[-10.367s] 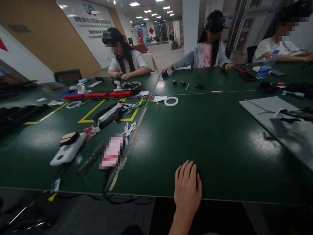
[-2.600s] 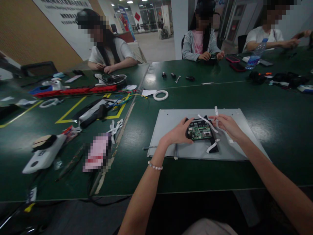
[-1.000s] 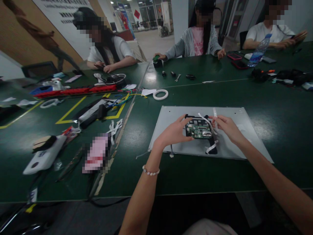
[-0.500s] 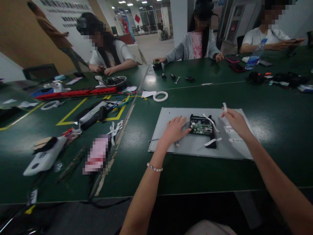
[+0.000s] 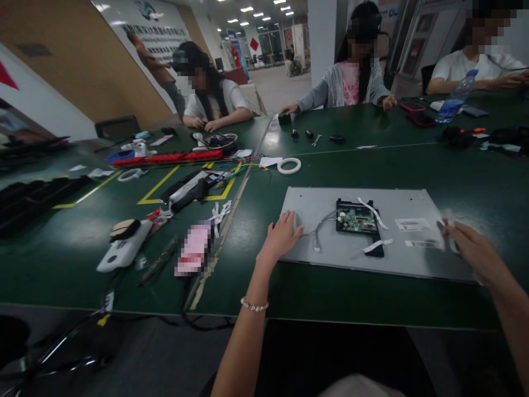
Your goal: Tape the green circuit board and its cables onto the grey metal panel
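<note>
A grey metal panel lies flat on the green table. On it sits a green circuit board in a black bracket, with a white strip across its upper right and another strip below. Thin grey cables run left from the board. My left hand rests at the panel's left edge, its fingers spread. Over the right edge is my right hand, blurred, its fingertips pinching a blurred whitish strip.
A white tape roll lies behind the panel. To the left are a pink pouch, a white device and red power strips. People sit across the table; a water bottle stands at the back right.
The view has turned left. My left hand has moved away from the board's cables to the panel's left edge. My right hand has shifted right and lower, to the panel's right edge.
</note>
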{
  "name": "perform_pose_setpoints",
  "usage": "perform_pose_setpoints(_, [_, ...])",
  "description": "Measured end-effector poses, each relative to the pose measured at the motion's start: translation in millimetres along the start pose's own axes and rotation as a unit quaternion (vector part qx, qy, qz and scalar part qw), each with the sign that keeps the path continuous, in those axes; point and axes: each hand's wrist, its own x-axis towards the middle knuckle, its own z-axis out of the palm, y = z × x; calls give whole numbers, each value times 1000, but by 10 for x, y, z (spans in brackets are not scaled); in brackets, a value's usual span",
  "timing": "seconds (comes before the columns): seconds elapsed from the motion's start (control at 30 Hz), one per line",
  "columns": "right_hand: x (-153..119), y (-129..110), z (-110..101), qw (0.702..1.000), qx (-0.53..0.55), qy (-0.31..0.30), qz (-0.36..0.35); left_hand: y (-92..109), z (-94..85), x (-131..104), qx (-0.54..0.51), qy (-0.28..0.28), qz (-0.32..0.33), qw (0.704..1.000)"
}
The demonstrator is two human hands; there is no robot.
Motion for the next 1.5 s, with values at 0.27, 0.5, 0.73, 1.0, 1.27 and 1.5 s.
perform_pose_setpoints(0.27, [-32,-167,80,996,1,-28,-83,66,60,-408,12,43,-38,998])
perform_pose_setpoints(0.5, [-71,-208,174,993,8,-31,-114,145,87,-621,48,79,-65,994])
perform_pose_setpoints(0.73, [-98,-283,263,985,10,-18,-171,658,9,-379,30,61,212,975])
perform_pose_setpoints(1.0, [-167,-335,202,986,96,9,-137,840,230,-14,7,36,232,972])
perform_pose_setpoints(1.27, [-240,-363,123,984,170,6,-59,890,304,-85,-5,67,195,979])
perform_pose_setpoints(1.5, [-223,-310,130,985,161,-15,-63,893,319,-71,-5,67,196,978])
